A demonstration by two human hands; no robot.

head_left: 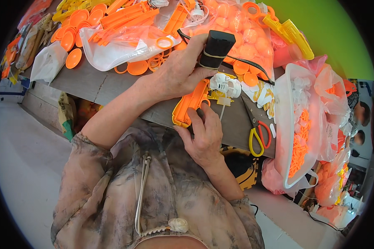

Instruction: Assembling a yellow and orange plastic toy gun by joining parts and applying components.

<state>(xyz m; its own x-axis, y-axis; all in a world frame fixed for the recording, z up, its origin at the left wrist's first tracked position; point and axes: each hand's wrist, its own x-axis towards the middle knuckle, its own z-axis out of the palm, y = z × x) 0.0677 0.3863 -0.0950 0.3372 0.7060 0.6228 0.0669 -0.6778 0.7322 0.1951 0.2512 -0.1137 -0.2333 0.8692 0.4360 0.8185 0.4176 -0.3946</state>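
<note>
My left hand [176, 74] is closed round a black, box-shaped handheld tool [218, 43] with a tan band wrapped about it. Its lower end is hidden by my fingers, and it sits over the top of a long orange plastic housing [190, 103]. My right hand [203, 135] grips the lower part of that housing, thumb on one side and fingers on the other. A white round-ended mechanism [226, 85] lies against the housing's upper right, with a yellow plastic part [214, 94] beside it. Scissors [257, 132] with one yellow and one red handle lie right of my right hand.
Orange round caps [73, 58] and a clear bag [124, 47] lie along the far left of the grey table [124, 89]. A bag of orange balls [237, 29] stands behind. At right is a white tub [283, 124] of small orange and clear parts.
</note>
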